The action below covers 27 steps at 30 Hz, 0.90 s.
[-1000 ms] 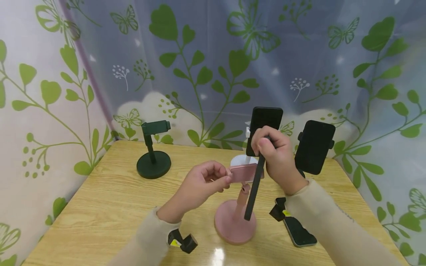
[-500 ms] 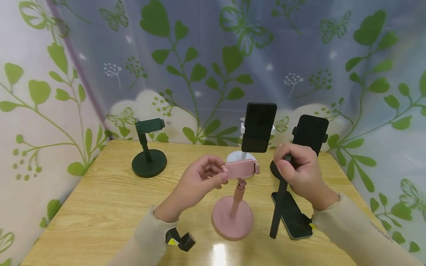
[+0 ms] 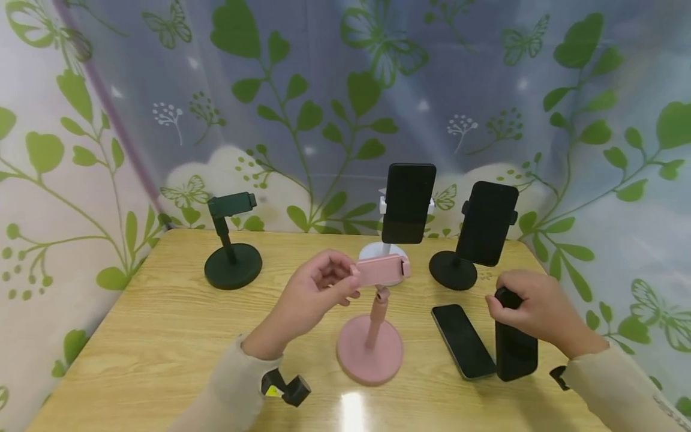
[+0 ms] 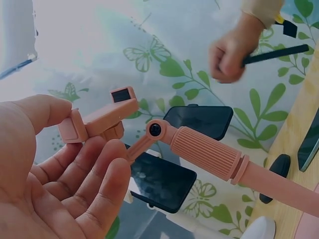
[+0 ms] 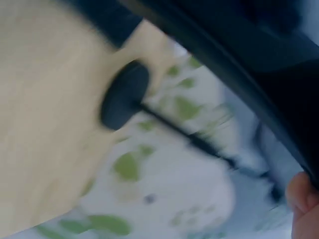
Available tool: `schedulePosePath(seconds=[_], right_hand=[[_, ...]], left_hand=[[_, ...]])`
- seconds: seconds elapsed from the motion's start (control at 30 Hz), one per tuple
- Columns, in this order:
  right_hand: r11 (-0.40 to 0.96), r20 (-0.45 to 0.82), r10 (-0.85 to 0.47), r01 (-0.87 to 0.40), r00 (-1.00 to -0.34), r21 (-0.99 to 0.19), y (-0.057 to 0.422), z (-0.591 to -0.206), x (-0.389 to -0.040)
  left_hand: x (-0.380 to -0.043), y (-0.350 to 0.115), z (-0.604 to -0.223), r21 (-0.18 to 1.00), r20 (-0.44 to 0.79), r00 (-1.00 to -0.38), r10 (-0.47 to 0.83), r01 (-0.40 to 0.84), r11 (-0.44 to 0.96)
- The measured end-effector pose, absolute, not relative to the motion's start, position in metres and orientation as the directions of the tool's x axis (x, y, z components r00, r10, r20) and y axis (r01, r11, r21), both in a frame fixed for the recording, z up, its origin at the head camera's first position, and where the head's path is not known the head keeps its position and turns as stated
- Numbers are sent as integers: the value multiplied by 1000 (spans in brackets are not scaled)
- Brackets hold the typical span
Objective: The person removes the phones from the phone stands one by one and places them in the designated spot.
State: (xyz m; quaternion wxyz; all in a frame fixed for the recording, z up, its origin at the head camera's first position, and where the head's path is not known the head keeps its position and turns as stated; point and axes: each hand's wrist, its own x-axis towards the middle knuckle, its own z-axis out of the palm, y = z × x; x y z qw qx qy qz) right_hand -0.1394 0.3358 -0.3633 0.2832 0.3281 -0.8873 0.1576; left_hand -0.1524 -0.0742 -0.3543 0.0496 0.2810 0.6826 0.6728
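A pink phone stand point(image 3: 369, 348) stands upright on the table in front of me. My left hand point(image 3: 318, 294) pinches the left end of its clamp point(image 3: 381, 270); in the left wrist view the thumb point(image 4: 47, 110) lies on the clamp's end piece, fingers beneath. At the right, my right hand point(image 3: 540, 309) grips a dark phone point(image 3: 515, 354) by its upper end, above the table. This phone fills the upper right of the blurred right wrist view, with a fingertip point(image 5: 301, 196) at its edge. Another phone point(image 3: 463, 342) lies flat on the table, left of the held one.
Behind the pink stand, a white stand point(image 3: 369, 251) holds a phone point(image 3: 409, 204) upright. A black stand point(image 3: 453, 271) to its right holds another phone point(image 3: 487, 223). At the back left stands a dark green stand point(image 3: 233, 267) with nothing in its clamp. A patterned curtain point(image 3: 302, 120) surrounds the table point(image 3: 178, 342).
My right hand has carried the phone from in front of the pink stand to the right and down, past the phone lying on the table. The left hand keeps its pinch on the clamp.
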Motion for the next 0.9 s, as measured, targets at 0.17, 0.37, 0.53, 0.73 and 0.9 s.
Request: schedulePosePath(seconds=[0.17, 0.37, 0.53, 0.73, 0.9], right_hand=[[839, 470, -452, -540, -758, -65, 364, -384, -148], [878, 390, -430, -477, -815, -29, 378, -406, -161], [911, 361, -355, -406, -862, -73, 386, -422, -167], [945, 275, -263, -304, -925, -118, 395, -436, -176], [952, 198, -232, -265, -952, -155, 398, -448, -186]], left_hand=[[-153, -76, -354, 948, 308, -841, 444, 310, -71], [-154, -77, -356, 954, 290, -846, 448, 292, -67], [-154, -77, -357, 953, 291, -840, 457, 296, -64], [-155, -76, -357, 950, 301, -832, 466, 304, -71], [-155, -75, -357, 948, 304, -829, 469, 310, -68]])
